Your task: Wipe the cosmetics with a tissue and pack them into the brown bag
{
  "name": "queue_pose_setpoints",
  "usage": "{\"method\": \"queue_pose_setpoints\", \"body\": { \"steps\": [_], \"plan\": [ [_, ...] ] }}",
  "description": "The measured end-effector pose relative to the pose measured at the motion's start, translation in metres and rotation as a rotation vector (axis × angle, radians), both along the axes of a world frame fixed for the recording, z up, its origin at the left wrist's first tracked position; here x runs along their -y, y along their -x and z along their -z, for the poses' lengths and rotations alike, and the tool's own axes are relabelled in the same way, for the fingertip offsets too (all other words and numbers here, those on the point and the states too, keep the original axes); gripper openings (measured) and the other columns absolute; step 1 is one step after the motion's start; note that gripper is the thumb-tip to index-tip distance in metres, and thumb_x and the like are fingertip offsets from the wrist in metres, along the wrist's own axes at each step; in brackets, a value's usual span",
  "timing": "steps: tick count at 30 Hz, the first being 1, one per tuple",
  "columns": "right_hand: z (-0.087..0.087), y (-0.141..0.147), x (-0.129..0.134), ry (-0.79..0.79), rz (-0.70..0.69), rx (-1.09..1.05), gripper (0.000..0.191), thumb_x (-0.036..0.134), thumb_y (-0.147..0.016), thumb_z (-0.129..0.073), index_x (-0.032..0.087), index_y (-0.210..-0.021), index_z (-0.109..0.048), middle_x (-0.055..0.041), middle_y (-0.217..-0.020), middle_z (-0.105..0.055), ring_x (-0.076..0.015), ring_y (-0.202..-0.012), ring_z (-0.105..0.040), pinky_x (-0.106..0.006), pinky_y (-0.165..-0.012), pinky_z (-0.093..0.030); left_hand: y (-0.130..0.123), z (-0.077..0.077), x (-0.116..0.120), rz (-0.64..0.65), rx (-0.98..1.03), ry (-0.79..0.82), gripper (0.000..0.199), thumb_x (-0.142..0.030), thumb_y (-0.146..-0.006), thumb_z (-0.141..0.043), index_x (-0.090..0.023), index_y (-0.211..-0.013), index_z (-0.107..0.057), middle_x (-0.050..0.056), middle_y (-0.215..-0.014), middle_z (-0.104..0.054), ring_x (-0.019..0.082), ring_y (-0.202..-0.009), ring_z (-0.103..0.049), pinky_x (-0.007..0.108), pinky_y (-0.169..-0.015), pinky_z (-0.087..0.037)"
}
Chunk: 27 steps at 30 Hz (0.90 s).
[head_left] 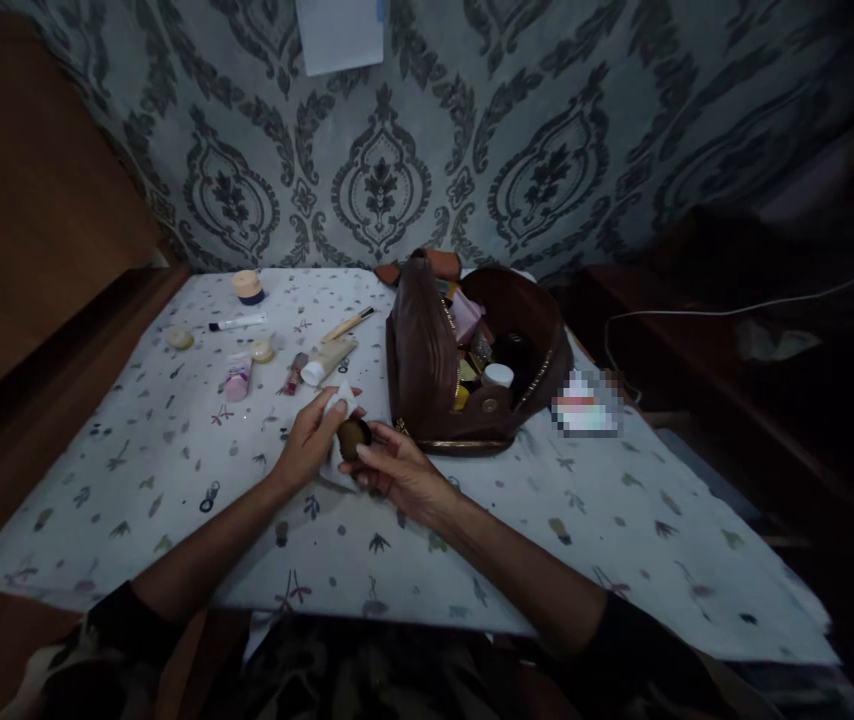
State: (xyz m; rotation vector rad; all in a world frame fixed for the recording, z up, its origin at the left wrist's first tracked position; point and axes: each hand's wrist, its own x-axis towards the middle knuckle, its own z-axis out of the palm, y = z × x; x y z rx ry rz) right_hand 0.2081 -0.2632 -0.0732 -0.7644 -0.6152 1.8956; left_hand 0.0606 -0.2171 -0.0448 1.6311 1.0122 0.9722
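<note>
Over the near middle of the table, my left hand point(312, 432) pinches a crumpled white wipe or tissue point(343, 397) against a small round dark-brown container point(353, 441). Its exact kind is hard to make out in the dim light. My right hand point(406, 476) grips the same round container from the right, thumb on its edge. Just beyond the hands lie a white squeeze tube point(328, 362), a small reddish tube point(296, 373) and a thin tan stick point(348, 324). Right of them stands an unzipped brown leather bag point(427, 355), with a white-lidded jar point(498, 376) and other cosmetics inside.
A pink-and-white tube point(238, 377), small cream-coloured round pots point(262, 350), a white pen-like tube point(238, 322) and a beige-and-dark jar point(248, 287) lie at left on the patterned tablecloth point(194, 560). A blurred-out packet point(587, 404) sits right of the bag. Patterned wall behind.
</note>
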Motion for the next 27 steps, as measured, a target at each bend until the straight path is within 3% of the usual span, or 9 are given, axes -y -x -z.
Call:
{"method": "queue_pose_setpoints", "body": {
  "steps": [5,8,11,18,22,27],
  "plan": [
    [0.002,-0.002,0.0,-0.091,0.033,0.128,0.055,0.037,-0.058,-0.089,0.023,-0.102,-0.058,0.0012,-0.097,-0.065,-0.011,-0.067,-0.067,-0.02,-0.054,-0.043,0.002,0.005,-0.002,0.127,0.04,0.103,0.057,-0.061,-0.093,-0.045,-0.013,-0.114,-0.067,0.009,-0.108,-0.072,0.025,-0.1,-0.065,0.035,-0.091,-0.05],
    [0.004,-0.004,-0.001,-0.222,0.083,0.283,0.055,0.032,-0.057,-0.088,0.023,-0.104,-0.06,0.0007,-0.097,-0.065,-0.013,-0.079,-0.065,-0.025,-0.07,-0.05,0.005,0.005,-0.003,0.184,0.033,0.144,0.058,-0.061,-0.092,-0.046,-0.014,-0.12,-0.067,0.01,-0.115,-0.071,0.027,-0.107,-0.065,0.037,-0.1,-0.047],
    [0.006,-0.004,-0.001,-0.354,0.129,0.43,0.056,0.029,-0.056,-0.087,0.021,-0.106,-0.062,-0.0014,-0.1,-0.066,-0.0176,-0.094,-0.062,-0.033,-0.088,-0.048,0.008,0.003,-0.003,0.25,-0.017,0.103,0.059,-0.062,-0.091,-0.049,-0.016,-0.124,-0.066,0.01,-0.123,-0.069,0.028,-0.117,-0.061,0.039,-0.108,-0.042],
    [0.011,-0.004,0.004,-0.538,0.277,0.884,0.03,0.026,-0.067,-0.079,0.018,-0.092,-0.063,-0.0023,-0.09,-0.057,-0.0188,-0.086,-0.054,-0.03,-0.077,-0.045,0.013,0.002,0.001,0.43,-0.137,-0.118,0.06,-0.056,-0.092,-0.05,-0.022,-0.142,-0.052,0.011,-0.139,-0.057,0.031,-0.131,-0.05,0.042,-0.113,-0.037],
    [0.01,-0.005,0.004,-0.58,0.283,0.919,0.03,0.024,-0.067,-0.079,0.018,-0.091,-0.062,-0.0027,-0.091,-0.058,-0.0201,-0.088,-0.054,-0.031,-0.079,-0.044,0.013,0.005,0.001,0.434,-0.177,-0.174,0.058,-0.054,-0.095,-0.047,-0.021,-0.142,-0.051,0.012,-0.138,-0.057,0.03,-0.129,-0.051,0.041,-0.112,-0.037],
    [0.006,-0.004,0.003,-0.57,0.222,0.833,0.034,0.025,-0.062,-0.084,0.019,-0.088,-0.062,-0.0019,-0.089,-0.059,-0.0209,-0.09,-0.055,-0.033,-0.083,-0.044,0.011,0.007,0.002,0.329,-0.125,-0.119,0.057,-0.056,-0.098,-0.035,-0.018,-0.133,-0.061,0.011,-0.13,-0.063,0.027,-0.121,-0.057,0.038,-0.109,-0.04]
  ]
}}
